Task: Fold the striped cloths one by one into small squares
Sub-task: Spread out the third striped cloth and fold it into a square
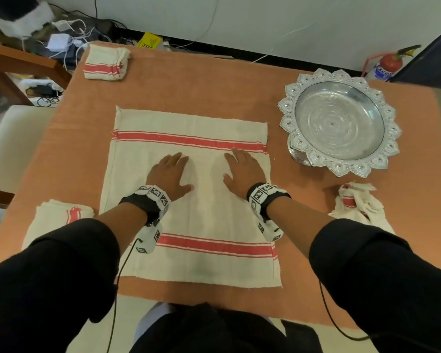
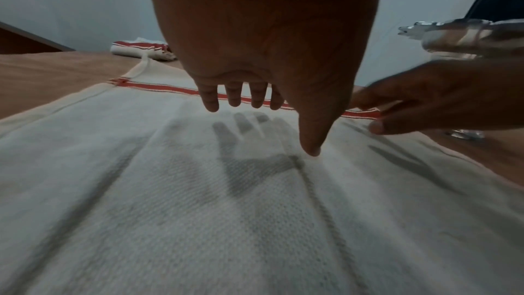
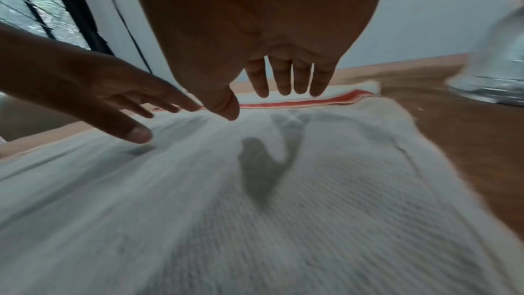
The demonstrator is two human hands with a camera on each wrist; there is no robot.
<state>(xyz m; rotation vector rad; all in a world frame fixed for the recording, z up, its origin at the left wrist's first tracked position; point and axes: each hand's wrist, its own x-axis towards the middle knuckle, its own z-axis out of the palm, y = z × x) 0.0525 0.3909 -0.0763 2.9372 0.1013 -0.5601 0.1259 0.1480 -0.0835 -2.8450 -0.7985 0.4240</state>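
A large cream cloth [image 1: 191,200] with two red striped bands lies spread flat and unfolded in the middle of the table, one band near its far edge, the other near its near edge. A folded cloth [image 1: 105,62] of the same kind, a thick rectangle with a red band on its near side, sits at the far left corner. Another folded cloth [image 1: 59,217] lies at the near left, partly hidden, its red stripe showing. A crumpled cloth [image 1: 359,205] lies bunched at the right, unfolded, with a bit of red visible.
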